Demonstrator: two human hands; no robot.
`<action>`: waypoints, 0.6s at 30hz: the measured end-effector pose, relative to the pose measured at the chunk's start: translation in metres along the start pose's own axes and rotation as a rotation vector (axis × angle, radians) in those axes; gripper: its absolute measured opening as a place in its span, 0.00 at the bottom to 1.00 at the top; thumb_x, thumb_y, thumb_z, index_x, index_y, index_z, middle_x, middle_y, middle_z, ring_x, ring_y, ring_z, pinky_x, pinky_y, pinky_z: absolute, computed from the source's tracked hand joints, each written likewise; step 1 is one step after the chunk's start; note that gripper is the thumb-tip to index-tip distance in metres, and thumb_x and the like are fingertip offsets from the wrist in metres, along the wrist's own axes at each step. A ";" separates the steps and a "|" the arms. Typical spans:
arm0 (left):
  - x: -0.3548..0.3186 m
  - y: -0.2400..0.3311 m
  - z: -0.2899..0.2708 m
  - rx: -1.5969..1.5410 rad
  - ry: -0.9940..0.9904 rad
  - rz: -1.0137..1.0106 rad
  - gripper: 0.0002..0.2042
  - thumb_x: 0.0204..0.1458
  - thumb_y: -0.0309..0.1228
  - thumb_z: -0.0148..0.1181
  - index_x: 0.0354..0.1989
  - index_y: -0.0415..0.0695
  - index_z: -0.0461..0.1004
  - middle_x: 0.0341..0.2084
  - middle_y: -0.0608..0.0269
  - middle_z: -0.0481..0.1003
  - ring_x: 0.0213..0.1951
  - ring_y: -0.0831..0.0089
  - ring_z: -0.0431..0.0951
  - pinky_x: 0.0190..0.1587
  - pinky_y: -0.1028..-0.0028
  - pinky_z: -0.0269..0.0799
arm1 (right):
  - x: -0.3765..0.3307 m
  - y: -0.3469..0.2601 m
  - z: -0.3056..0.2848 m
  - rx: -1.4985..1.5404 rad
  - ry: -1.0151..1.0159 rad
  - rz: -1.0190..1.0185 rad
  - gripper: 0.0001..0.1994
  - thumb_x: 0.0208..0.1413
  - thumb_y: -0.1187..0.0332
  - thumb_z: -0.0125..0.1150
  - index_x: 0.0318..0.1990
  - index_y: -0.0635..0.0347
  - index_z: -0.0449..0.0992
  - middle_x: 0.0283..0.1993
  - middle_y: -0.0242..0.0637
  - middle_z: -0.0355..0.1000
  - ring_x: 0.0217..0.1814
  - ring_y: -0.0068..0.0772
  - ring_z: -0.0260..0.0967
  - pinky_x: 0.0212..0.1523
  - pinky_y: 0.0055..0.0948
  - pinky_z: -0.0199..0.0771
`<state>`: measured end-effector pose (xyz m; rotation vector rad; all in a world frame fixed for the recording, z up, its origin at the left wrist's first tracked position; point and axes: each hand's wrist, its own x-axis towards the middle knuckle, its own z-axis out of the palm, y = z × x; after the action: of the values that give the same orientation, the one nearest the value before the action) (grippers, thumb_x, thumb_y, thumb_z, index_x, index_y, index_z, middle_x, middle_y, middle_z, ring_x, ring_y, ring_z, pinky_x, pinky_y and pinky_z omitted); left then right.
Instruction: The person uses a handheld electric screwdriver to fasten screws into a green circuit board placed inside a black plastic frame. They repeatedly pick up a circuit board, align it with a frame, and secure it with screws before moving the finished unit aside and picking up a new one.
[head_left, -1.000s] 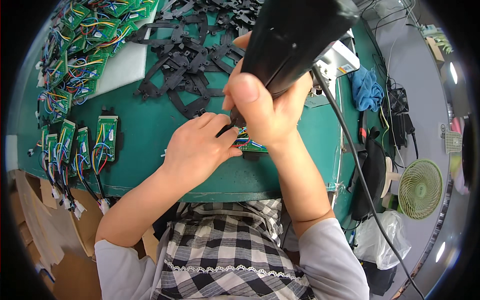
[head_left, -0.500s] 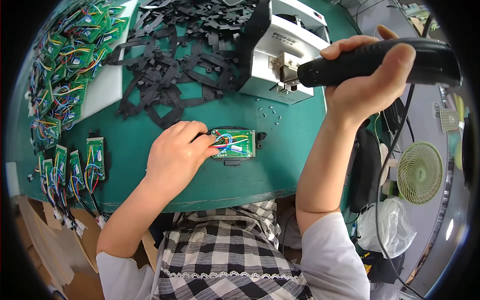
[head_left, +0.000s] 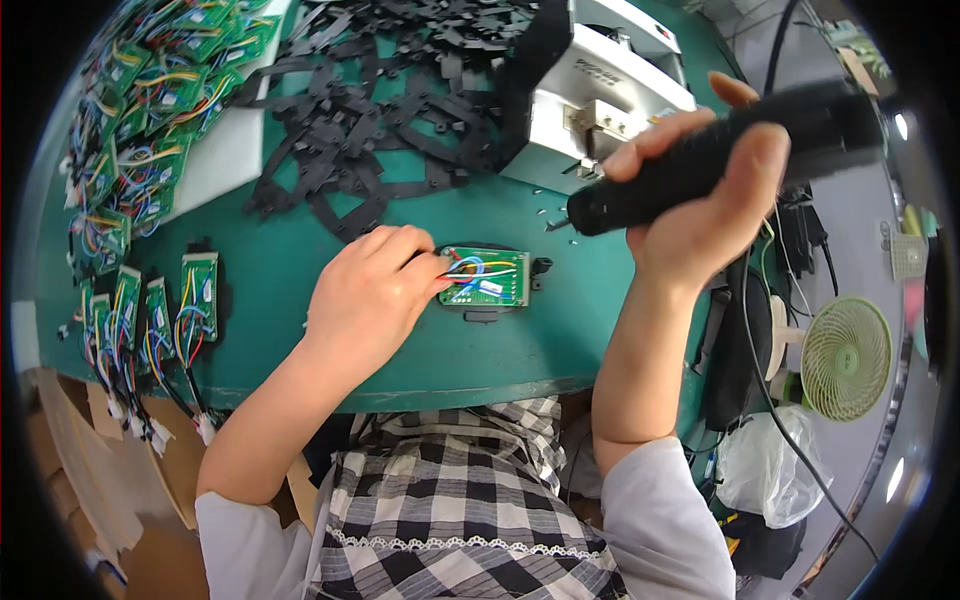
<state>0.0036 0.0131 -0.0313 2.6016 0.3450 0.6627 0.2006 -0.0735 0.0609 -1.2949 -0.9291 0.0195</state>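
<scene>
Green counter [head_left: 300, 330] carries a heap of black flat cut-out parts [head_left: 380, 120] across its far middle. A white block [head_left: 215, 160] lies at far left, with wired green boards piled [head_left: 140, 120] along the left edge. A row of boards [head_left: 150, 320] lines the near-left edge. White machine [head_left: 610, 90] sits at far right. Off the right edge: pale green fan [head_left: 845, 355], white plastic bag [head_left: 765, 465].

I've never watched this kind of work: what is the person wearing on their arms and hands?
No gloves: the left hand and right hand are bare, as are both forearms. Short light-grey sleeves end near the elbows, over a black-and-white checked garment.
</scene>
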 end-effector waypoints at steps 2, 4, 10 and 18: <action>-0.001 -0.002 0.001 0.006 -0.006 -0.002 0.08 0.41 0.27 0.66 0.30 0.43 0.76 0.32 0.66 0.72 0.35 0.66 0.74 0.36 0.68 0.71 | -0.017 -0.003 0.008 0.134 -0.063 0.048 0.37 0.57 0.37 0.41 0.53 0.70 0.57 0.18 0.40 0.64 0.14 0.33 0.64 0.16 0.30 0.68; -0.001 -0.002 0.002 -0.005 0.003 -0.001 0.08 0.41 0.27 0.66 0.30 0.43 0.75 0.32 0.67 0.72 0.35 0.66 0.74 0.36 0.69 0.71 | -0.033 -0.007 0.018 0.167 -0.120 0.087 0.37 0.56 0.36 0.42 0.53 0.68 0.57 0.18 0.41 0.64 0.13 0.33 0.63 0.15 0.29 0.68; -0.002 -0.004 0.004 0.039 0.049 0.020 0.06 0.43 0.30 0.63 0.28 0.43 0.76 0.30 0.67 0.72 0.36 0.69 0.73 0.39 0.71 0.70 | -0.053 -0.001 0.052 0.154 -0.205 0.063 0.38 0.53 0.39 0.50 0.49 0.75 0.59 0.19 0.41 0.66 0.13 0.31 0.66 0.14 0.24 0.67; -0.004 -0.005 0.006 0.049 0.085 0.025 0.04 0.41 0.27 0.61 0.26 0.44 0.74 0.30 0.69 0.73 0.37 0.71 0.74 0.38 0.72 0.69 | -0.060 0.003 0.060 0.049 -0.267 -0.063 0.38 0.54 0.36 0.50 0.44 0.75 0.61 0.18 0.37 0.68 0.13 0.24 0.66 0.15 0.17 0.61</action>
<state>0.0025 0.0135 -0.0403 2.6335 0.3597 0.7852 0.1272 -0.0537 0.0227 -1.2357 -1.1897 0.1688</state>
